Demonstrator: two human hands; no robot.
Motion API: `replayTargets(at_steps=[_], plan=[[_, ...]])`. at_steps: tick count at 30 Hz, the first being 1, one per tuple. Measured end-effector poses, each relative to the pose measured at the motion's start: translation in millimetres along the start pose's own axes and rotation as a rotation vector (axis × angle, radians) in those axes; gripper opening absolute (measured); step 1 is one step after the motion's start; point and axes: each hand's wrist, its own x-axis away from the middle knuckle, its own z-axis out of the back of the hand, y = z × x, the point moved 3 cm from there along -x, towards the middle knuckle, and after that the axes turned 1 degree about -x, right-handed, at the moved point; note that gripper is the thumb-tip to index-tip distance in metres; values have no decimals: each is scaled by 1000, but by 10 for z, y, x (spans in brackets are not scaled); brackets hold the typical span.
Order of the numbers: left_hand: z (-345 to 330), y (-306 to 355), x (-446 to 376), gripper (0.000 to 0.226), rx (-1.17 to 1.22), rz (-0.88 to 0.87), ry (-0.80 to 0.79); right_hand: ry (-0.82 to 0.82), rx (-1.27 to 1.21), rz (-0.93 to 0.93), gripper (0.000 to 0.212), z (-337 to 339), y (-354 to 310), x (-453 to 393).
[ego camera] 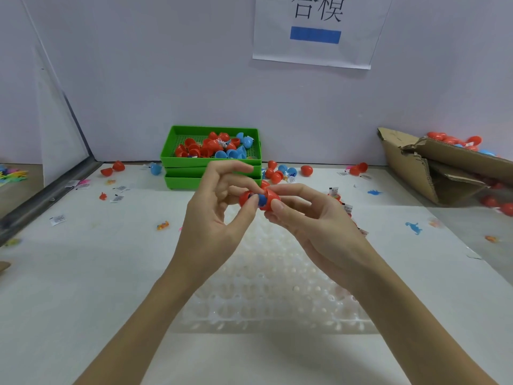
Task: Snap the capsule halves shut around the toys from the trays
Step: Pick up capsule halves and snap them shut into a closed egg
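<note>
Above the middle of the table, my left hand (219,207) pinches one red capsule half (244,198). My right hand (308,215) grips the other red capsule half (269,203). The two halves face each other, slightly apart, with a small blue toy (261,200) showing in the gap. A stack of green trays (177,159) stands behind my hands against the wall; the top one holds several loose red and blue capsule halves (213,147).
A clear dimpled plastic sheet (272,290) lies under my hands. Loose red and blue capsules (283,170), small toys (413,227) and paper slips (57,218) are scattered over the white table. A torn cardboard box (433,162) with capsules sits at the right; a glass partition (55,129) stands left.
</note>
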Motion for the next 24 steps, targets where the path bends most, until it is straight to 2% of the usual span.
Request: replayTargets(at_steps=[5,12,14,16,19,21,24], plan=[[26,42,-1,14,-248,-171,-6,15,-6,47,31,-16,-16,4],[-3,12,0,12,-257,-108,1,32,47,72,26,6,20,-4],[-18,7,14,17,-223,-79,-8,36,59,81,28,12,20,-9],[-23,-8,26,23,-115,40,45,32,80,87,28,15,16,-9],[-32,-44,31,15,40,159,96,27,99,99,29,1,32,0],[-14,-55,28,15,82,156,49,49,101,105,30,-1,40,3],[21,-57,13,30,134,137,-68,89,118,123,32,24,11,2]])
